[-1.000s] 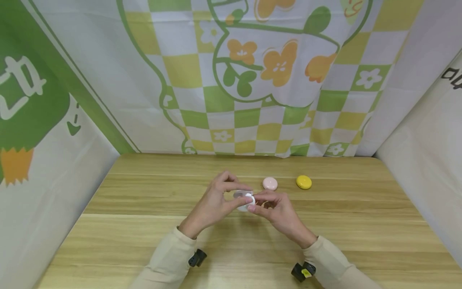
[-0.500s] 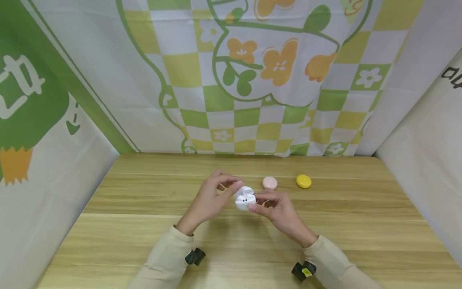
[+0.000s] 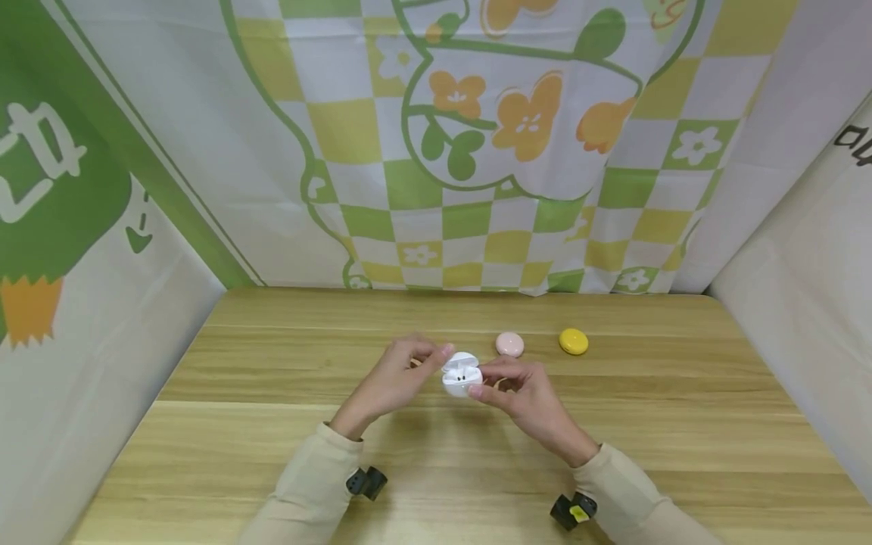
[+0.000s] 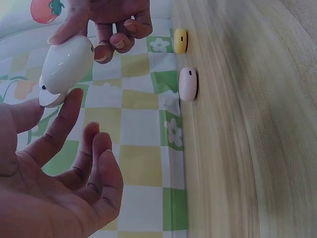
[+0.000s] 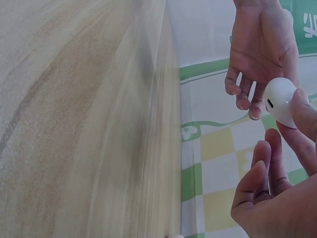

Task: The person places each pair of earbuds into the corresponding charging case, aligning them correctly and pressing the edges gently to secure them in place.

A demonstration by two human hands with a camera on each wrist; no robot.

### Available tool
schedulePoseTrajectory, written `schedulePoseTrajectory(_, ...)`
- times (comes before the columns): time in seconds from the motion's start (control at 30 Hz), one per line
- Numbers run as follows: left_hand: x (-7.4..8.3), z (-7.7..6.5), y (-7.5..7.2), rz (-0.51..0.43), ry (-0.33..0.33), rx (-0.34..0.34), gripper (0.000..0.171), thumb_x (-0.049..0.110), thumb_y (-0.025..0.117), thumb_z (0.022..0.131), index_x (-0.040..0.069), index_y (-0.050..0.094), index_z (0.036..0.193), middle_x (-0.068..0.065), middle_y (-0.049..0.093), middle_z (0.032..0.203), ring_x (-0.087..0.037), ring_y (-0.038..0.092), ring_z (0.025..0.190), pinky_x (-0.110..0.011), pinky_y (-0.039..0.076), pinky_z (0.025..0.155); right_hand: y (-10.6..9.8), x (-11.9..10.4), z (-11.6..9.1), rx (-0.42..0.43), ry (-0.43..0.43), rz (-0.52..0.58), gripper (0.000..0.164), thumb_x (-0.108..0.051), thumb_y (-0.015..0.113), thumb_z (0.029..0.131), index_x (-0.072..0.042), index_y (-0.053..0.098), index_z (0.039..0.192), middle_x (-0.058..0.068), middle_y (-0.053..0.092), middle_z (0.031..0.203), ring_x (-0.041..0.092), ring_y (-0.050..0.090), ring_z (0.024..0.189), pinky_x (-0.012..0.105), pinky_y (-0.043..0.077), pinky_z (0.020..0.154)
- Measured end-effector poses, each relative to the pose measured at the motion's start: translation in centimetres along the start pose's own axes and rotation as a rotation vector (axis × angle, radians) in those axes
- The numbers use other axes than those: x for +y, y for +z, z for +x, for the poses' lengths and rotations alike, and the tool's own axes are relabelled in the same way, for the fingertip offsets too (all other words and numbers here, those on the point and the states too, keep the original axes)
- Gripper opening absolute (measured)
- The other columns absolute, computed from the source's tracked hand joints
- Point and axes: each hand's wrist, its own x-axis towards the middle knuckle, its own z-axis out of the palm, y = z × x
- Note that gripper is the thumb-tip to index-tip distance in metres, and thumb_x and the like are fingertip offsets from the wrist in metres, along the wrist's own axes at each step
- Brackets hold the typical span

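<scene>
A white earbud case (image 3: 462, 384) is held up above the table with its lid (image 3: 461, 361) raised. Two small dark spots show inside the case in the head view. My right hand (image 3: 527, 397) grips the case body from the right, thumb in front. From the left, my left hand (image 3: 395, 378) pinches the lid's edge between thumb and index finger. In the left wrist view the smooth back of the case (image 4: 68, 63) faces the camera, and the other fingers of both hands are loosely bent. A dark port shows on the case (image 5: 279, 100) in the right wrist view.
A pink rounded case (image 3: 509, 344) and a yellow one (image 3: 574, 341) lie on the wooden table (image 3: 286, 454) beyond my right hand. Each shows a dark slot in the left wrist view. A patterned curtain (image 3: 470, 219) hangs behind the table's back edge.
My left thumb has moved off the front of the case to the left edge of its lid, uncovering the inside. My right hand holds the case in the same place.
</scene>
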Motion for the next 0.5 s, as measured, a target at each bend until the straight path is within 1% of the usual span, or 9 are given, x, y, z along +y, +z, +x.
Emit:
schedulePoseTrajectory(0.2,0.09,-0.04,0.04,-0.016,-0.003,0.0,0.031,0.034,0.058,0.105,0.012,0.079,0.097,-0.006,0.067,0.113,-0.021,0.059,0.102,-0.041,0.051,0.087,0.01,0.06,0.06,0.0,0.009,0.002,0.02,-0.008,0.079,0.088,-0.004,0.079,0.107,0.007,0.072,0.103,0.017,0.057,0.086,0.025,0.046,0.07)
schedulePoseTrajectory(0.3,0.3,-0.16,0.07,-0.027,0.008,0.005,0.027,0.031,0.061,0.103,0.011,0.078,0.099,-0.004,0.065,0.111,-0.02,0.059,0.101,-0.039,0.052,0.086,-0.01,0.13,0.08,0.005,0.02,0.002,0.02,-0.009,0.078,0.089,-0.004,0.078,0.108,0.007,0.072,0.104,0.019,0.058,0.089,0.026,0.047,0.073)
schedulePoseTrajectory(0.43,0.55,-0.35,0.19,-0.029,0.044,0.019,0.023,0.027,0.065,0.101,0.008,0.077,0.103,-0.004,0.063,0.107,-0.02,0.059,0.099,-0.038,0.053,0.085,-0.03,0.19,0.13,0.02,0.028,-0.005,0.019,-0.011,0.078,0.09,-0.005,0.079,0.108,0.007,0.073,0.105,0.019,0.058,0.091,0.028,0.047,0.076)
schedulePoseTrajectory(0.5,0.64,-0.45,0.29,-0.013,0.067,0.03,0.022,0.027,0.067,0.1,0.007,0.076,0.103,-0.003,0.062,0.107,-0.02,0.059,0.1,-0.038,0.053,0.085,-0.05,0.21,0.16,0.03,0.031,-0.007,0.019,-0.012,0.079,0.09,-0.005,0.079,0.107,0.006,0.073,0.104,0.019,0.058,0.091,0.029,0.047,0.077)
